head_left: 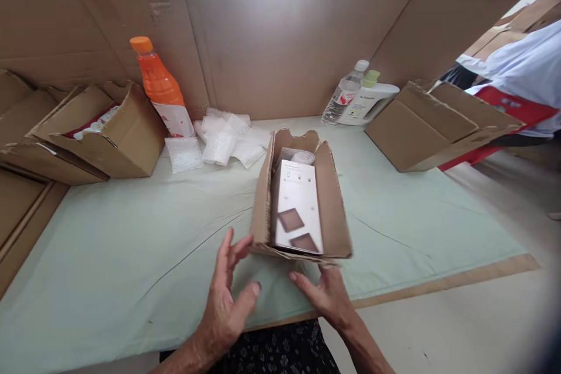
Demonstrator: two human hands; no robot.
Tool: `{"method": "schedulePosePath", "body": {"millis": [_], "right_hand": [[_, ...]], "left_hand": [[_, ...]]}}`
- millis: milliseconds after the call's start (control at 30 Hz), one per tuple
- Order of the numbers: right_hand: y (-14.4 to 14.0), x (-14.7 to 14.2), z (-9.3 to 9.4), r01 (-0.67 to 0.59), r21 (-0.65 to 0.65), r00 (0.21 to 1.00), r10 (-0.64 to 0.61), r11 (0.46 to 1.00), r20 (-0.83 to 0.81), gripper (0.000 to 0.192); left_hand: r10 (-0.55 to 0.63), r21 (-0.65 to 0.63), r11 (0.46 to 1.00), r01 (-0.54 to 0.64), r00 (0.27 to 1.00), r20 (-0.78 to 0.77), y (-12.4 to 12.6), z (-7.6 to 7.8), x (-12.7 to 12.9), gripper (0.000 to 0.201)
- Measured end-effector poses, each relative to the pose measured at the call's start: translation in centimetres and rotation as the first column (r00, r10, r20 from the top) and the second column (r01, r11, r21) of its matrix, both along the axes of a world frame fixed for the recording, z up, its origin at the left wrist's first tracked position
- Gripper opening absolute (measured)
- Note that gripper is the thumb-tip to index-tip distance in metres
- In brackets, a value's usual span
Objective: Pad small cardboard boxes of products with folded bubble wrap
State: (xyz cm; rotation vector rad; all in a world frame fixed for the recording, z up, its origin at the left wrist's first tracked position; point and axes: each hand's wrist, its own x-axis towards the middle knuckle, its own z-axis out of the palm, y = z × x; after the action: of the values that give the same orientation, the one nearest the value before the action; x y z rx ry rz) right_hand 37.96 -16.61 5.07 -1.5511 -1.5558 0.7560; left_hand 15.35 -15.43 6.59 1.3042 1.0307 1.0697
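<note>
I had the small open brown cardboard box sitting near the middle of the pale green mat, its flaps standing up and a flat white printed carton lying inside with something wrapped and whitish at its far end. My left hand hovered just left of the box's near corner, fingers spread and holding nothing; my right hand was flat and open too, fingertips touching or almost touching the near flap — I could not tell which. I judged the box light and fairly stiff in its walls but floppy at the flaps, so the side walls low down looked the better place to take hold, not the loose edges. To the far left stood an orange plastic drink bottle beside a larger open cardboard box, with crumpled bubble wrap between them and my box. Far right were a clear water bottle, a white jug with a green cap and a closed cardboard box — all well apart, nothing crowding my hands.
</note>
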Motion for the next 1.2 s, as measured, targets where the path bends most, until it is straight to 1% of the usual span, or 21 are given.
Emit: {"method": "schedulePosePath", "body": {"millis": [67,133,200,300,400,533,633,700,800,833,900,967,1033,1100,1133,1200], "right_hand": [[-1.1,1.4,-0.6,0.154,0.029,0.988,-0.154,0.988,-0.031,0.071],[-2.1,2.6,-1.2,0.292,0.083,0.955,-0.286,0.953,-0.076,0.080],[-2.7,2.9,-1.7,0.382,0.129,0.921,-0.366,0.915,-0.132,0.096],[-2.7,1.8,-2.1,0.472,0.166,0.880,-0.452,0.866,-0.145,0.119],[-2.0,0.2,-2.3,0.512,0.192,0.858,-0.507,0.837,-0.077,0.129],[-0.8,-0.9,-2.1,0.479,0.290,0.857,-0.513,0.828,0.050,0.137],[0.0,-0.6,-1.4,0.463,0.329,0.858,-0.509,0.823,0.064,0.132],[0.3,0.4,-1.0,0.466,0.327,0.866,-0.499,0.822,0.019,0.123],[0.0,3.2,-0.8,0.481,0.312,0.873,-0.480,0.819,-0.086,0.117],[-0.3,4.5,-0.9,0.491,0.307,0.869,-0.481,0.815,-0.113,0.117],[-1.3,7.8,-1.2,0.533,0.308,0.845,-0.515,0.788,-0.145,0.118],[-2.7,11.7,-1.4,0.598,0.331,0.798,-0.579,0.730,-0.164,0.117],[-4.2,15.9,-1.1,0.662,0.373,0.739,-0.649,0.650,-0.181,0.115],[-5.5,20.2,-0.5,0.706,0.416,0.680,-0.712,0.572,-0.175,0.115],[-6.0,22.3,-0.2,0.721,0.431,0.654,-0.739,0.543,-0.162,0.117],[-6.7,26.0,0.5,0.741,0.432,0.616,-0.777,0.514,-0.133,0.122]], "left_hand": [[-0.163,-0.019,0.986,0.163,0.987,0.013,-0.8,0.3,1.1,0.085],[-0.277,-0.022,0.960,0.278,0.960,0.030,-1.1,0.6,2.4,0.089],[-0.336,-0.017,0.941,0.337,0.941,0.045,-1.1,0.8,3.5,0.092],[-0.365,-0.036,0.929,0.369,0.927,0.086,-1.1,0.8,4.6,0.094],[-0.343,-0.086,0.930,0.357,0.928,0.144,-1.5,0.4,4.8,0.094],[-0.265,-0.159,0.941,0.298,0.943,0.201,-1.9,-0.3,4.8,0.092],[-0.255,-0.183,0.935,0.305,0.933,0.253,-1.7,-0.8,5.4,0.089],[-0.296,-0.180,0.921,0.346,0.921,0.255,-1.5,-0.9,6.0,0.090],[-0.403,-0.182,0.882,0.434,0.896,0.186,-1.4,-1.2,6.9,0.090],[-0.423,-0.187,0.876,0.445,0.894,0.146,-1.4,-1.3,7.1,0.089],[-0.415,-0.189,0.889,0.417,0.908,0.054,-1.3,-1.8,7.0,0.088],[-0.367,-0.177,0.916,0.359,0.930,-0.018,-1.1,-2.5,6.3,0.087],[-0.316,-0.179,0.936,0.303,0.947,-0.052,-0.7,-3.3,5.2,0.084],[-0.269,-0.194,0.948,0.254,0.962,-0.055,-0.4,-3.7,4.0,0.080],[-0.247,-0.202,0.951,0.232,0.968,-0.052,-0.2,-3.8,3.6,0.078],[-0.212,-0.216,0.957,0.196,0.976,-0.053,0.0,-3.8,3.0,0.074]]}}
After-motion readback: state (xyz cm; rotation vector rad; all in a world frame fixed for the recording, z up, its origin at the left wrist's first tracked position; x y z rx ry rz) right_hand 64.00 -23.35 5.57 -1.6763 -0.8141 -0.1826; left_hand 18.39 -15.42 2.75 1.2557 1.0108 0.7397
